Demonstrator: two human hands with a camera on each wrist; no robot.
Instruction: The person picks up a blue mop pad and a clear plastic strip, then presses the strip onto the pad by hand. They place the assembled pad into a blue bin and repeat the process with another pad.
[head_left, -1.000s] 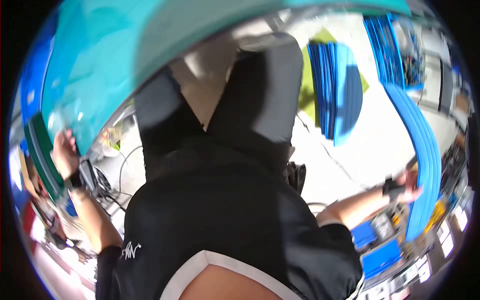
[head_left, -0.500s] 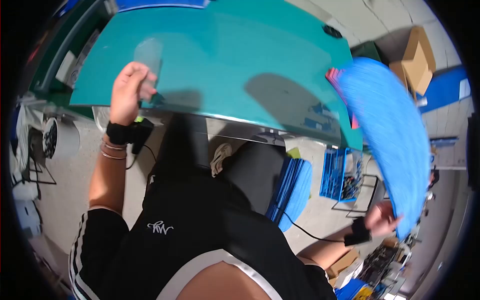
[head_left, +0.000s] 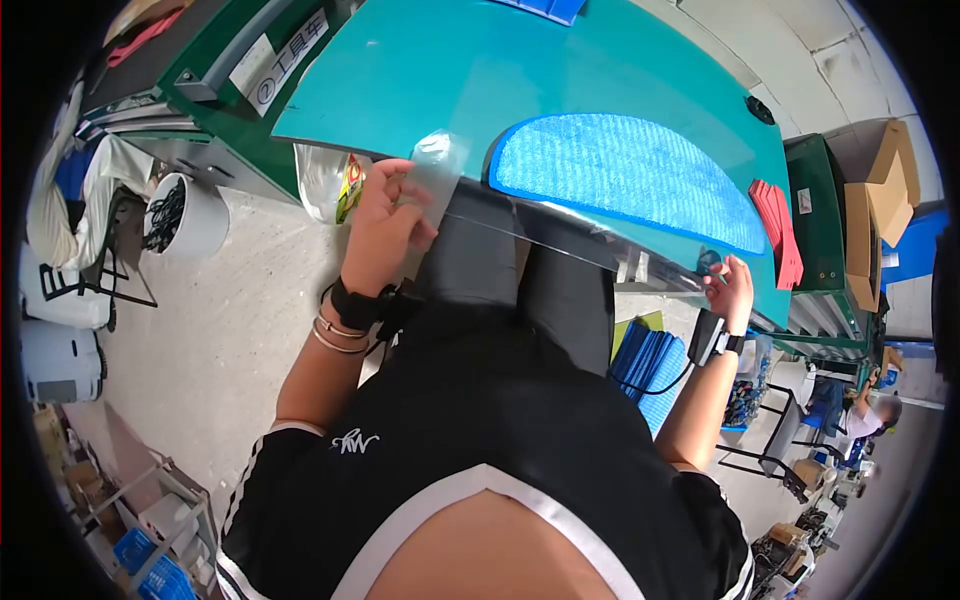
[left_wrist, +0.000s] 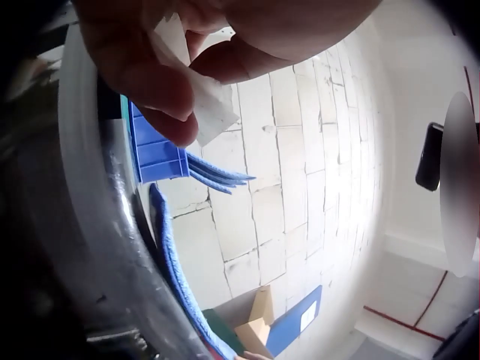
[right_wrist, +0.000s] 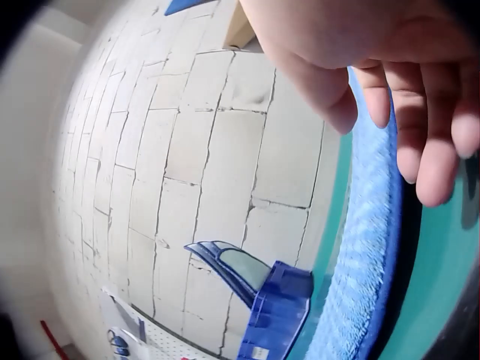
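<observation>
A blue half-oval microfibre mop pad [head_left: 620, 180] lies on the front part of the green tabletop [head_left: 440, 70], its straight side toward the person. The left hand [head_left: 385, 225] is at the table's front edge, left of the pad. It pinches a thin, clear plastic piece [head_left: 437, 165], which appears whitish between thumb and fingers in the left wrist view [left_wrist: 214, 109]. By the pad's right end is the right hand [head_left: 730, 290], its fingers loosely bent and holding nothing. In the right wrist view these fingers [right_wrist: 431, 142] hang over the pad's edge [right_wrist: 360, 262].
Red strips [head_left: 775, 230] lie at the table's right end, beside a green cabinet [head_left: 815, 205] and a cardboard box [head_left: 885, 200]. A blue bin [head_left: 545, 8] stands at the far edge. More blue pads [head_left: 650, 365] are stacked below, right of the legs.
The mop pad has swung from the right side onto the tabletop, and the right hand has let go of it. The left hand has come to the table's front edge, still pinching the clear plastic.
</observation>
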